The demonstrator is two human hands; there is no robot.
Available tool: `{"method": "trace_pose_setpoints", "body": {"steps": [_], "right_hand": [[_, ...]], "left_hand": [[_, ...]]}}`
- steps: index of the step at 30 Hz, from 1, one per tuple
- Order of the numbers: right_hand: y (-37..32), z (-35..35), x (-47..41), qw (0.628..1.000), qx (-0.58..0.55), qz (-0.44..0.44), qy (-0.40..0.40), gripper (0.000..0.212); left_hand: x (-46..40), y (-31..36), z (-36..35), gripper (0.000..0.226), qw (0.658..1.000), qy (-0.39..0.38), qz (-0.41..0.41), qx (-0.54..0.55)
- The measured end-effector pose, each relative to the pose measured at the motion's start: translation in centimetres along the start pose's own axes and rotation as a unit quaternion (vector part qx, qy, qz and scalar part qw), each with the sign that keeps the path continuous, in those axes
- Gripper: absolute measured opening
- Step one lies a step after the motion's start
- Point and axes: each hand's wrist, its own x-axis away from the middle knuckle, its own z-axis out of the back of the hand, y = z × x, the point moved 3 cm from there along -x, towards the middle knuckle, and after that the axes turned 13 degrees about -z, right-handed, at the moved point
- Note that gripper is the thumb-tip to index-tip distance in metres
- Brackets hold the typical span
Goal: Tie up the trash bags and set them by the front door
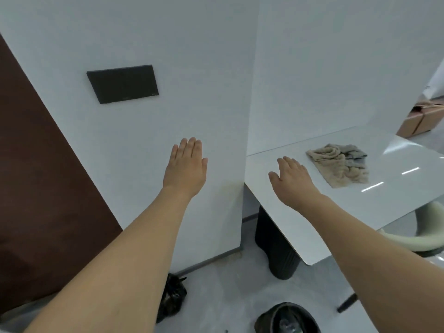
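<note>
My left hand point(186, 165) is raised in front of the white wall with its fingers straight and together, holding nothing. My right hand point(292, 179) hovers flat over the near corner of the white table point(276, 200), fingers straight, empty. On the floor below my left forearm a tied black trash bag point(173, 296) stands against the wall, close to the brown door point(36, 200). A round bin lined with a dark open bag point(287, 318) sits at the bottom edge, with some rubbish inside.
A beige and grey cloth point(341, 164) lies crumpled on the table. A black ribbed table leg point(276, 248) stands under it. A dark panel point(122, 83) hangs on the wall. A pale chair point(427, 239) is at right, cardboard boxes point(420, 118) beyond.
</note>
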Motion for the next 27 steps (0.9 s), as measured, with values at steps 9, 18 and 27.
{"method": "trace_pose_setpoints", "body": {"steps": [9,18,27], "right_hand": [[16.3,3.8,2.1,0.996,0.009,-0.090,0.020,0.048],[27.0,3.0,4.5,0.982,0.003,-0.188,0.020,0.055],[34.2,-1.6,4.0,0.988,-0.028,-0.150,0.023,0.035]], "left_hand": [[-3.9,16.7,-2.7,0.055,0.995,-0.020,-0.086,0.055],[-5.7,27.0,-7.9,0.056,0.980,-0.067,-0.174,0.075],[-3.7,33.0,-13.7,0.055,0.979,-0.091,-0.147,0.108]]}}
